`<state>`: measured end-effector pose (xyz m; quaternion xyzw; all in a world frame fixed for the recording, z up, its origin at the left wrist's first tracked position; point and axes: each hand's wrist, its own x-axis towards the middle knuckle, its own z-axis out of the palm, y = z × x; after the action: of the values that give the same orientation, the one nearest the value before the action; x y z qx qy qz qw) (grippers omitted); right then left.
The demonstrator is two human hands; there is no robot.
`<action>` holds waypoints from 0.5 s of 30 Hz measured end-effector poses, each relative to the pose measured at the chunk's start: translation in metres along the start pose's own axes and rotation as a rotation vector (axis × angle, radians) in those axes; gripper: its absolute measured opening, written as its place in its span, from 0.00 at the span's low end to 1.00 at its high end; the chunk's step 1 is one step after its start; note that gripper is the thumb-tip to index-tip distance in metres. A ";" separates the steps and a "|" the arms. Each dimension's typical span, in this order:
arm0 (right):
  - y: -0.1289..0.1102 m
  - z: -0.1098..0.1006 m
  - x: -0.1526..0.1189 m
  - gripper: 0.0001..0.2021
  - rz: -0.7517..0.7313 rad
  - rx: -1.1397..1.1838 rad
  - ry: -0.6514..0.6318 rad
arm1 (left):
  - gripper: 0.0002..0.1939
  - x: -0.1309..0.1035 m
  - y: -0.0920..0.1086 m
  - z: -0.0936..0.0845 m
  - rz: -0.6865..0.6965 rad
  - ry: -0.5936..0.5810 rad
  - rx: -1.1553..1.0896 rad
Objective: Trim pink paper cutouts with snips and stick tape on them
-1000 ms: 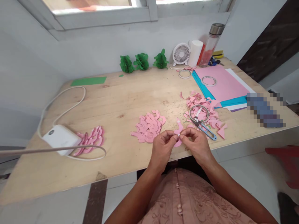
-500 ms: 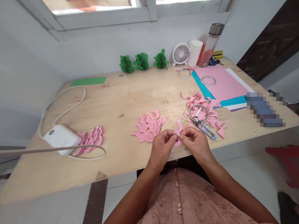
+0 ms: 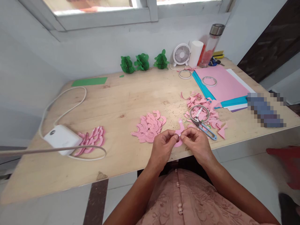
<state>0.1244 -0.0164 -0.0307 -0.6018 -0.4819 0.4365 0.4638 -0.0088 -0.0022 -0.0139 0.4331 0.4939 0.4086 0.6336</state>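
A wavy pink paper cutout is pinched between the fingertips of my two hands, close to the front edge of the table. My left hand grips it from the left, and my right hand from the right. A small whitish patch, maybe tape, shows near the cutout's upper end, and another white bit shows between my fingertips. Part of the cutout is hidden by my fingers. Left of my hands lies a pile of similar pink cutouts. Thread snips with a blue handle lie just beyond my right hand.
A tape roll rests on pink scraps. Coloured paper sheets lie at right. Green paper shapes, a fan and a bottle line the wall. A white power bank with cable sits left.
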 end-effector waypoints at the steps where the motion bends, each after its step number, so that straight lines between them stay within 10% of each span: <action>1: 0.000 0.000 0.000 0.03 0.002 -0.001 -0.005 | 0.05 0.000 0.000 0.000 0.001 -0.005 0.004; 15: 0.002 -0.001 0.001 0.04 0.018 0.015 -0.031 | 0.05 0.003 -0.002 -0.003 -0.011 -0.049 0.013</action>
<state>0.1262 -0.0157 -0.0324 -0.5957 -0.4802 0.4536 0.4569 -0.0113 0.0010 -0.0171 0.4445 0.4833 0.3910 0.6450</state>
